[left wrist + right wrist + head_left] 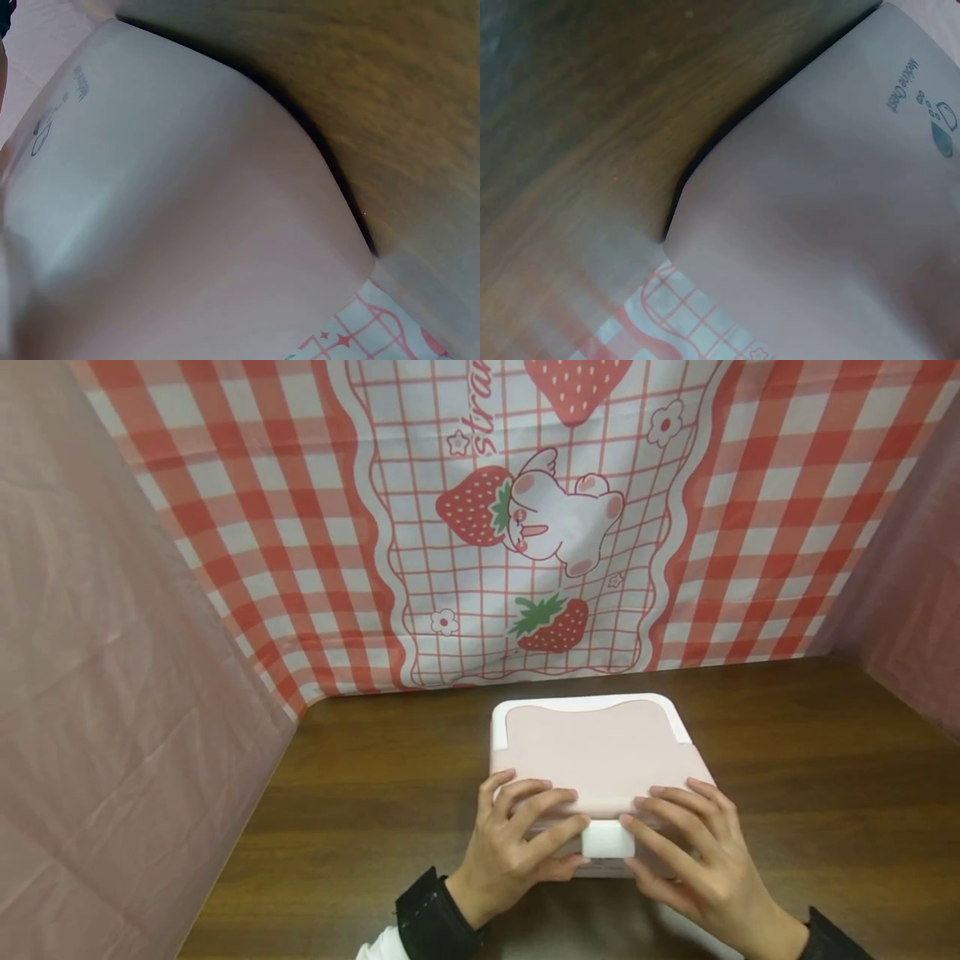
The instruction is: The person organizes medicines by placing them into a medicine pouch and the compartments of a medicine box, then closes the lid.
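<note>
A pale pink medicine chest [592, 752] with a white handle around its back rim stands on the table, its white latch [608, 840] facing me. My left hand [516, 837] grips the front edge left of the latch, fingers over the lid and thumb lower on the front. On the latch's right, my right hand [693, 843] holds the edge the same way. Both index fingertips lie at the latch's sides. The lid looks closed. In the right wrist view the chest's wall [802, 172] bears the print "Medicine Chest"; the left wrist view shows its rounded side [172, 180].
The chest stands on a dark brown wooden table [360, 793]. Behind it hangs a red-and-white checked cloth [300, 527] with strawberries and a cartoon animal. Pink cloth [135, 693] hangs along the left side, and more pink cloth [907, 593] on the right.
</note>
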`<action>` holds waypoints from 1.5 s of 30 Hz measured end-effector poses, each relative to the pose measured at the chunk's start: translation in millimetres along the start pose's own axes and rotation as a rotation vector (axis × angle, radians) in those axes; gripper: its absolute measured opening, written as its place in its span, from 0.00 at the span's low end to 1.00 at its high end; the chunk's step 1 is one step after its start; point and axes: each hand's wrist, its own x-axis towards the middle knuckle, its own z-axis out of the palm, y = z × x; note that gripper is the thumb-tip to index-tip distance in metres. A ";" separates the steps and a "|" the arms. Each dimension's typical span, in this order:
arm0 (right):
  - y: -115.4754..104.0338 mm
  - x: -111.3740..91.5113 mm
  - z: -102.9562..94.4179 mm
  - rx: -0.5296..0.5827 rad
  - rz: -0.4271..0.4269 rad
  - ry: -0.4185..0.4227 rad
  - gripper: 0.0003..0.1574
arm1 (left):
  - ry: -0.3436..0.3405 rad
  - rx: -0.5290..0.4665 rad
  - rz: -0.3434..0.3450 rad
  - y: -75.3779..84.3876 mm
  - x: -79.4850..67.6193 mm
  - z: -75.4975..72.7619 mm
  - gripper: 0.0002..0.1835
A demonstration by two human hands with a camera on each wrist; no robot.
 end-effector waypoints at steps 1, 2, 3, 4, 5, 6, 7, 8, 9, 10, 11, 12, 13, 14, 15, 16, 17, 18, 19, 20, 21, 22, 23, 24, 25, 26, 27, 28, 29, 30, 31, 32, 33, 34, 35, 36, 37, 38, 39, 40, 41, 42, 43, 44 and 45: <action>0.1 -0.3 -0.6 -0.002 -0.003 -0.009 0.20 | -0.008 0.004 0.003 -0.1 -0.8 -0.1 0.21; 0.2 -0.7 -1.2 -0.006 -0.005 -0.020 0.20 | -0.015 0.006 0.004 -0.2 -1.5 -0.1 0.21; 0.3 -1.1 -2.0 -0.011 -0.005 -0.031 0.21 | -0.018 0.007 0.008 -0.5 -2.1 0.0 0.21; 0.6 -1.5 -2.3 -0.014 -0.009 -0.038 0.21 | -0.019 0.008 0.011 -0.7 -2.6 0.1 0.21; 0.7 -2.1 -3.0 -0.019 -0.009 -0.047 0.21 | -0.018 0.008 0.015 -1.0 -3.0 0.3 0.21; 0.9 -2.6 -3.5 -0.023 -0.010 -0.055 0.21 | -0.018 0.007 0.018 -1.2 -3.2 0.4 0.21; 1.1 -3.0 -3.5 -0.027 -0.013 -0.057 0.21 | -0.015 0.007 0.022 -1.4 -3.3 0.6 0.21; 1.4 -3.3 -3.5 -0.029 -0.016 -0.058 0.21 | -0.011 0.006 0.026 -1.6 -3.3 0.8 0.21; 1.7 -3.5 -3.4 -0.032 -0.017 -0.060 0.21 | -0.006 0.007 0.030 -1.8 -3.3 1.0 0.20; 2.0 -3.7 -3.3 -0.034 -0.020 -0.059 0.21 | -0.003 0.007 0.033 -1.8 -3.1 1.2 0.20; 2.4 -3.7 -2.8 -0.035 -0.024 -0.055 0.20 | 0.001 0.007 0.037 -2.0 -2.9 1.4 0.20; 2.8 -3.6 -2.2 -0.036 -0.029 -0.050 0.20 | 0.005 0.008 0.041 -2.1 -2.6 1.5 0.20; 3.1 -3.6 -1.7 -0.036 -0.034 -0.045 0.19 | 0.009 0.010 0.044 -2.2 -2.3 1.6 0.20; 3.3 -3.5 -1.4 -0.037 -0.037 -0.042 0.19 | 0.012 0.011 0.047 -2.3 -2.0 1.5 0.19; 3.4 -3.5 -1.1 -0.037 -0.040 -0.038 0.19 | 0.016 0.012 0.050 -2.4 -1.5 1.3 0.19; 3.6 -3.5 -0.6 -0.035 -0.044 -0.033 0.18 | 0.020 0.013 0.052 -2.5 -0.9 1.0 0.19; 4.0 -3.5 0.2 -0.035 -0.050 -0.026 0.18 | 0.024 0.016 0.056 -2.7 -0.1 0.6 0.18; 4.1 -3.7 0.7 -0.036 -0.055 -0.019 0.17 | 0.028 0.020 0.060 -2.8 0.9 0.2 0.17; 4.5 -3.9 1.3 -0.037 -0.059 -0.012 0.16 | 0.032 0.024 0.066 -2.9 2.1 -0.2 0.16; 4.9 -4.2 1.9 -0.039 -0.065 -0.005 0.16 | 0.037 0.029 0.071 -3.1 3.4 -0.7 0.15; 5.5 -4.6 2.8 -0.041 -0.072 0.004 0.15 | 0.042 0.034 0.076 -3.2 4.8 -1.0 0.13; 6.1 -5.0 3.6 -0.044 -0.079 0.013 0.14 | 0.046 0.039 0.082 -3.4 5.9 -1.2 0.12; 6.8 -5.6 4.4 -0.048 -0.084 0.020 0.13 | 0.050 0.043 0.086 -3.5 6.7 -1.2 0.11; 7.4 -6.4 4.7 -0.049 -0.087 0.024 0.13 | 0.052 0.045 0.089 -3.6 7.0 -1.0 0.10; 8.2 -7.0 5.1 -0.052 -0.085 0.022 0.13 | 0.051 0.044 0.086 -3.7 6.7 -0.6 0.09; 9.0 -7.6 5.3 -0.055 -0.081 0.017 0.13 | 0.048 0.041 0.080 -3.8 6.0 0.1 0.09; 10.0 -8.1 5.7 -0.056 -0.078 0.012 0.13 | 0.041 0.037 0.070 -3.8 4.8 1.1 0.09; 11.1 -8.5 6.0 -0.057 -0.072 0.005 0.14 | 0.035 0.034 0.060 -4.1 3.4 2.3 0.09; 12.4 -8.8 6.2 -0.058 -0.065 -0.004 0.14 | 0.025 0.033 0.048 -4.5 1.9 3.8 0.10; 13.9 -9.0 6.6 -0.059 -0.059 -0.012 0.15 | 0.014 0.031 0.034 -5.0 0.4 5.2 0.10; 15.5 -9.1 7.4 -0.059 -0.052 -0.020 0.15 | 0.003 0.029 0.020 -6.0 -0.9 6.6 0.11; 17.1 -9.3 8.3 -0.059 -0.047 -0.026 0.16 | -0.006 0.027 0.007 -7.1 -1.9 8.0 0.12; 18.7 -9.5 9.4 -0.058 -0.044 -0.031 0.16 | -0.014 0.027 -0.004 -8.3 -2.8 9.2 0.13; 20.3 -9.7 10.5 -0.058 -0.042 -0.036 0.16 | -0.020 0.029 -0.013 -9.7 -3.4 10.3 0.13; 21.9 -9.9 11.7 -0.058 -0.040 -0.039 0.16 | -0.030 0.026 -0.025 -10.9 -3.8 11.1 0.14; 23.5 -10.0 13.3 -0.058 -0.040 -0.039 0.16 | -0.040 0.023 -0.036 -12.2 -3.9 11.9 0.14; 25.0 -10.1 14.5 -0.059 -0.039 -0.039 0.17 | -0.049 0.019 -0.045 -13.4 -3.8 12.6 0.15; 26.5 -10.2 15.8 -0.059 -0.038 -0.041 0.17 | -0.057 0.016 -0.052 -14.7 -3.7 13.2 0.15; 27.8 -10.2 16.8 -0.059 -0.036 -0.041 0.17 | -0.069 0.012 -0.059 -15.9 -3.6 13.6 0.15; 29.1 -10.0 17.7 -0.057 -0.036 -0.041 0.17 | -0.081 0.006 -0.065 -17.1 -3.5 13.9 0.16; 30.1 -9.8 18.2 -0.053 -0.034 -0.042 0.17 | -0.091 -0.001 -0.070 -18.4 -3.3 13.9 0.16; 30.9 -9.6 18.0 -0.046 -0.025 -0.048 0.18 | -0.101 -0.012 -0.073 -19.9 -3.3 13.7 0.17; 31.5 -9.5 17.3 -0.031 -0.012 -0.054 0.19 | -0.105 -0.030 -0.081 -21.6 -3.4 13.3 0.19; 32.0 -9.2 16.5 -0.018 0.007 -0.055 0.20 | -0.110 -0.051 -0.097 -23.4 -3.9 12.6 0.22; 32.5 -8.8 15.2 -0.002 0.034 -0.055 0.22 | -0.117 -0.079 -0.126 -25.3 -4.4 11.8 0.24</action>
